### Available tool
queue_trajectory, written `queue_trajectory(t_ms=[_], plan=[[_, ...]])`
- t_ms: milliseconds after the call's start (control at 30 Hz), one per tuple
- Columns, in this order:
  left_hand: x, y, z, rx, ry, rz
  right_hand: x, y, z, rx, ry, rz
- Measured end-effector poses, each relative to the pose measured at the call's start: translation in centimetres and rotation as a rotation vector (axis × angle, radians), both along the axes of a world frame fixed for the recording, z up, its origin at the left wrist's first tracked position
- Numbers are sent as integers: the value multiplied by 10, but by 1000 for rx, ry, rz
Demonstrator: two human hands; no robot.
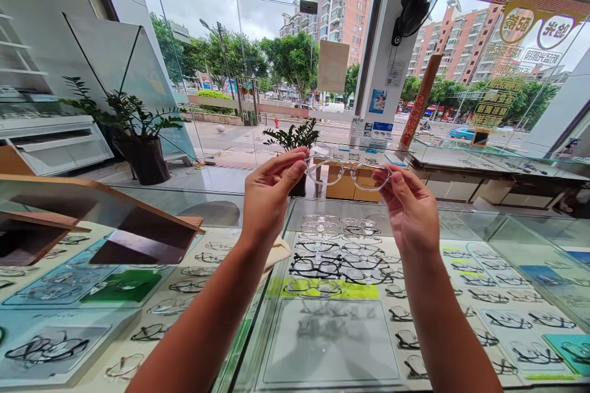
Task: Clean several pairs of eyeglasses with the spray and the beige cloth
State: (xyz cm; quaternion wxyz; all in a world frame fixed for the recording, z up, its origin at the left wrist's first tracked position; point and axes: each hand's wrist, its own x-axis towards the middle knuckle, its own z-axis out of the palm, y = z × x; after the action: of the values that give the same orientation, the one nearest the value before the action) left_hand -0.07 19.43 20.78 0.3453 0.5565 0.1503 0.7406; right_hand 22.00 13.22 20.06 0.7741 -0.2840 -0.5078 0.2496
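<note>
A pair of clear-framed eyeglasses (328,182) is held up in the air between my two hands, lenses facing the window. My left hand (273,187) pinches its left end between thumb and fingers. At the other end, my right hand (412,206) grips the frame in a similar pinch. Beneath them is a glass display case (329,344) with rows of eyeglasses (318,267) in it, some dark-rimmed and some clear. A pale cloth (278,253) lies beside my left forearm, partly hidden by it.
A tilted wooden stand (152,227) rises at the left on the counter. More display cases (488,163) stand at the right and back. A potted plant (145,156) is on the floor, and a black fan (417,6) hangs on the pillar. Glass windows face a street.
</note>
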Motion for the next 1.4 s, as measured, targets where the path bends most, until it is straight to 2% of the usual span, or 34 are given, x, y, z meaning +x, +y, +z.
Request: queue_trajectory(t_ms=[300,500,833,967,1200,1400], plan=[[-3,0,3,-94,38,-103,3,3,-3,5,-74,27],[-3,-2,5,-123,22,-203,3,5,-3,-43,20,167],[0,-5,5,-170,5,-295,3,6,-2,-178,84,183],[4,-11,7,-231,-40,-308,4,7,-1,-224,96,131],[4,-9,7,-285,-57,-292,4,8,1,-290,99,274],[4,3,0,-357,-70,-228,7,22,-7,-367,33,318]])
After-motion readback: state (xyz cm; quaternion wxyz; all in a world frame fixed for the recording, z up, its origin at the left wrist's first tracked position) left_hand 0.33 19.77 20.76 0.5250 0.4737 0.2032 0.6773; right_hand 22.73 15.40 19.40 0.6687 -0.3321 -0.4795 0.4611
